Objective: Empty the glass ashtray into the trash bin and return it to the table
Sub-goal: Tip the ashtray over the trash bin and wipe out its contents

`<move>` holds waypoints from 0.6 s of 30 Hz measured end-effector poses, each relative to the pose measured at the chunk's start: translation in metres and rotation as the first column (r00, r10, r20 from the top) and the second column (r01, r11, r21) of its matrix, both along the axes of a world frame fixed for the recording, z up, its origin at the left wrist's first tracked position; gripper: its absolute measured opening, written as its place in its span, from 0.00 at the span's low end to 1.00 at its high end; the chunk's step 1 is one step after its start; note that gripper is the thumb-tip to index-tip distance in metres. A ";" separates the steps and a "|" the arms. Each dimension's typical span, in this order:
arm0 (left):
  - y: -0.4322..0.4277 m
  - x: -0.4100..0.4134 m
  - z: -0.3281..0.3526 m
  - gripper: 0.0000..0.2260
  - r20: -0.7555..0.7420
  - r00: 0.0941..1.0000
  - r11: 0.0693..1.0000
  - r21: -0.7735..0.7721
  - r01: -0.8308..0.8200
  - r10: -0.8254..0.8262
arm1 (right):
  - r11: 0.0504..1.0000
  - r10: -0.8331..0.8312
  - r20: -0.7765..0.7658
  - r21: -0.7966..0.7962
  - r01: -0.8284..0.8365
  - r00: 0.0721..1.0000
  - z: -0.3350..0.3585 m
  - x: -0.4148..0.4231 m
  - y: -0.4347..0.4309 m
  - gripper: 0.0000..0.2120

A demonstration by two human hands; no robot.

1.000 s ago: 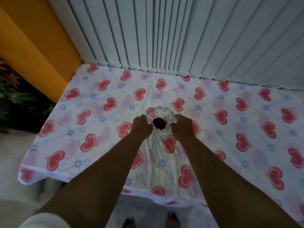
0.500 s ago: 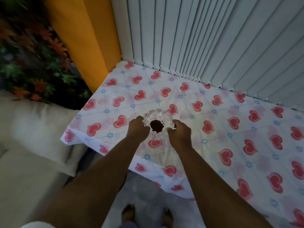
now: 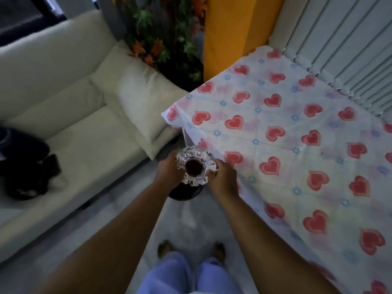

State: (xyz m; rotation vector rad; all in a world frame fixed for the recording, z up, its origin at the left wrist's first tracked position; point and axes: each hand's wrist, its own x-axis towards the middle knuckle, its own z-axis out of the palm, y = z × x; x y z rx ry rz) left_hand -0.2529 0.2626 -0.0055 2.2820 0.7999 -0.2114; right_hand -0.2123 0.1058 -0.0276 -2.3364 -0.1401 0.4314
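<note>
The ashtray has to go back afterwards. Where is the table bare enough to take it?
Nearly the whole heart-print tablecloth lies bare, from the blinds to its near edge. Crowding is only at the corner by the cushion, where both hands hold the glass ashtray.

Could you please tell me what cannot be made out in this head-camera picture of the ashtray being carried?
- Dark round thing on the floor under the glass ashtray: mostly hidden by ashtray and hands, so whether it is the bin is unclear.
- Ashtray contents: only a dark centre shows.
- Fingers of the left hand and right hand: partly hidden behind the glass.
- Dark item on the sofa: blurred, cut off by the left edge.
</note>
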 end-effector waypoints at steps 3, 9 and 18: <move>0.026 -0.017 -0.038 0.17 -0.006 0.996 0.991 -0.099 -0.093 0.093 | 0.997 0.074 -0.026 -0.024 -0.075 0.997 -0.032 -0.006 0.027 0.20; 0.062 -0.044 -0.155 0.19 -0.097 0.935 0.901 -0.252 -0.354 0.341 | 0.991 0.116 -0.183 -0.051 -0.127 0.976 -0.152 -0.023 0.070 0.23; 0.090 -0.029 -0.349 0.20 -0.133 0.920 0.875 -0.285 -0.392 0.369 | 0.959 -0.135 -0.568 0.133 0.252 0.812 -0.361 0.005 0.104 0.21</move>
